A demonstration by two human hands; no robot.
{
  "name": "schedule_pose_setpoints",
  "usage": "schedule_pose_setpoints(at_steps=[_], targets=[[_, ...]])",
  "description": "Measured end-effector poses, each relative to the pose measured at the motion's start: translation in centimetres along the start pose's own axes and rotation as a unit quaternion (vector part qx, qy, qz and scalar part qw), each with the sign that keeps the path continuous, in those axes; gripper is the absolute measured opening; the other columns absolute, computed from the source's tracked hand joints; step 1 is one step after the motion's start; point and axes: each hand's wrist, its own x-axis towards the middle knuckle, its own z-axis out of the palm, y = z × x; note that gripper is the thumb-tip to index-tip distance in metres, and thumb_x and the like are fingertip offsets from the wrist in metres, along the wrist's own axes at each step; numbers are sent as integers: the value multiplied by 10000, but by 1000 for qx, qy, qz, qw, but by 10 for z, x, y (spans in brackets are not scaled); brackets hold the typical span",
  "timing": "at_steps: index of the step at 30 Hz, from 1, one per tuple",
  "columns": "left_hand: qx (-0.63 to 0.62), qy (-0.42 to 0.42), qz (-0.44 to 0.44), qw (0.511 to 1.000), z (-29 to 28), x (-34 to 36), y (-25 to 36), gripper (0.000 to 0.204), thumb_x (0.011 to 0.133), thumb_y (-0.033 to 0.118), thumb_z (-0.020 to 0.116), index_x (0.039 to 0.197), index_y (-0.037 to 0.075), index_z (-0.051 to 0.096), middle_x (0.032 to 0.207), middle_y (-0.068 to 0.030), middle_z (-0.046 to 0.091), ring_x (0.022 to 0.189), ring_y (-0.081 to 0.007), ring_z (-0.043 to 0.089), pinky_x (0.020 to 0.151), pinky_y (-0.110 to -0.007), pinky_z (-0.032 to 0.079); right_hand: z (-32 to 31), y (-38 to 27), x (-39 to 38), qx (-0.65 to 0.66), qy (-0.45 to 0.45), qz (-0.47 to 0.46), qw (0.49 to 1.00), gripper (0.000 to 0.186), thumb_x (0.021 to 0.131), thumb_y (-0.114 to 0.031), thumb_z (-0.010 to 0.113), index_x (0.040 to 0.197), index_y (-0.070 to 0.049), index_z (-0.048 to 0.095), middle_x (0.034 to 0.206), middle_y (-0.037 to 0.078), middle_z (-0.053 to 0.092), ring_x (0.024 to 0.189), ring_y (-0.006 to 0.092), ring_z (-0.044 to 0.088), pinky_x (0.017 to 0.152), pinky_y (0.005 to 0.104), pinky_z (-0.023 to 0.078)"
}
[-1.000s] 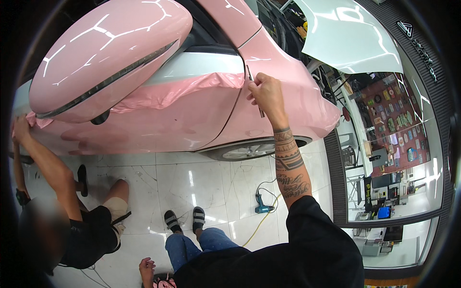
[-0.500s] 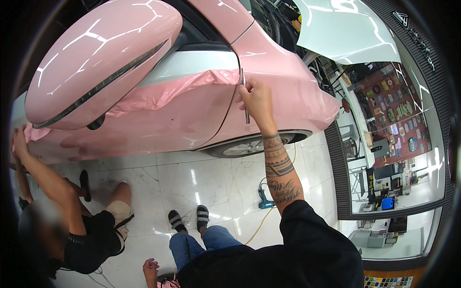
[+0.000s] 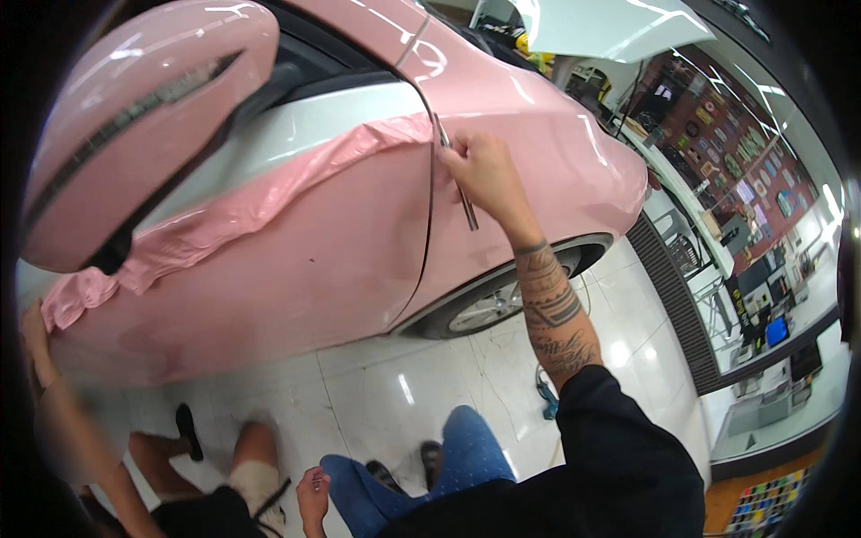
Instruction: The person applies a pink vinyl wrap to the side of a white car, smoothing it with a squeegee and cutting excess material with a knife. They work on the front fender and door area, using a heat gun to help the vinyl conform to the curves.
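Gripping a slim metal tool [image 3: 469, 212] in bent fingers, the right hand [image 3: 485, 175] was in the upper half of the frame, just right of centre, before the pink fender [image 3: 560, 157]. The left hand [image 3: 312, 492] hung at lower middle, loosely curled; whether it held anything could not be told. The work looked partway along: fender and mirror [image 3: 157, 148], upper left, were already pink, while a white band [image 3: 296, 121] showed along the door's [image 3: 269, 287] upper part, a pink film strip [image 3: 291, 177] bunched beneath it. The tool's long axis ran steeply, its upper end leaning left beside the door seam [image 3: 430, 211], its lower end slanting down and right (which end did the work was unclear). Farther out, a co-worker's hand [image 3: 36, 334] was at the strip's end, far left, and a teal power tool [image 3: 547, 400] lay on the floor [image 3: 359, 381], right of centre.
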Motion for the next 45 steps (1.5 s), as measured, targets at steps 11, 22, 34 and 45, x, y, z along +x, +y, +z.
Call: schedule_pose_setpoints(at_steps=[11, 22, 34, 45], targets=[[102, -109, 151, 977, 164, 256, -130, 309, 838, 170, 673, 1110, 27, 640, 944, -146, 705, 828, -240, 698, 765, -335, 542, 6, 74, 20, 134, 15, -124, 983, 177, 832, -95, 655, 916, 59, 633, 769, 148, 668, 631, 213, 683, 503, 302, 558], [165, -177, 133, 961, 204, 288, -204, 386, 822, 274, 712, 1140, 63, 650, 998, -128, 713, 960, -261, 679, 850, -357, 525, 26, 89, 34, 61, 153, -251, 954, 108, 799, -44, 638, 754, 55, 638, 627, 134, 629, 486, 221, 635, 400, 324, 510], [191, -162, 123, 960, 202, 289, -202, 391, 800, 248, 738, 1122, 49, 643, 997, -128, 713, 938, -251, 684, 825, -349, 528, 38, 93, 6, 56, 205, -229, 950, 158, 791, -44, 663, 694, 81, 653, 602, 161, 639, 484, 211, 646, 406, 322, 520], [181, -175, 111, 961, 204, 293, -204, 424, 794, 241, 752, 1148, 42, 633, 993, -122, 714, 925, -231, 686, 824, -338, 530, 55, 106, -12, 41, 247, -267, 931, 210, 797, -57, 689, 636, 73, 649, 504, 141, 611, 385, 194, 587, 354, 307, 461]])
